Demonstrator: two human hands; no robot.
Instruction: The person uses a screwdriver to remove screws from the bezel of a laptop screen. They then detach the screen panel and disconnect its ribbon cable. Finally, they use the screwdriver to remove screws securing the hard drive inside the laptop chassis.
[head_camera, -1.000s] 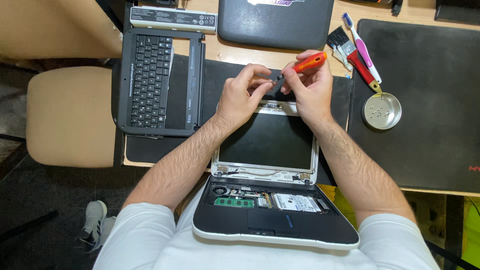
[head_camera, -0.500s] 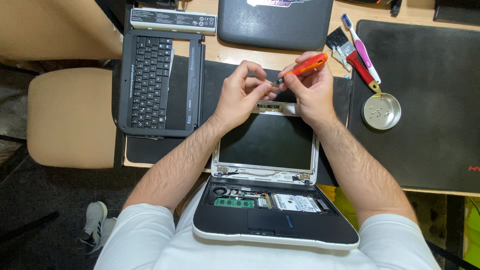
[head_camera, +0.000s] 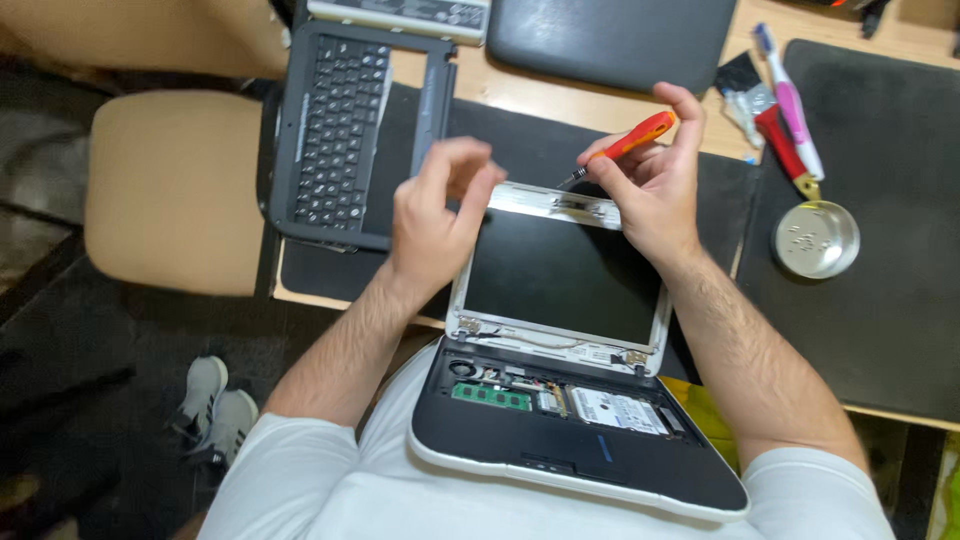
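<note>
A small opened laptop rests on my lap, and its base (head_camera: 600, 462) shows a green memory stick and a drive. The bare screen panel (head_camera: 565, 275) lies tipped back onto the desk edge. My right hand (head_camera: 650, 195) grips an orange-handled screwdriver (head_camera: 643, 133) whose tip sits at the metal strip (head_camera: 555, 203) along the screen's top edge. My left hand (head_camera: 437, 215) hovers blurred just left of that strip, with its fingers curled together. I cannot see whether it pinches anything.
A removed black keyboard frame (head_camera: 345, 130) lies at the left of the desk, with a beige chair (head_camera: 170, 190) beyond it. A dark case (head_camera: 610, 35) lies at the back. On the right are a black mat (head_camera: 880, 200), a round metal dish (head_camera: 817, 238), a pink toothbrush (head_camera: 790, 100) and a brush.
My left hand has drawn away to the left from the screen's top edge. My right hand stays there, and the screwdriver is angled lower toward the strip.
</note>
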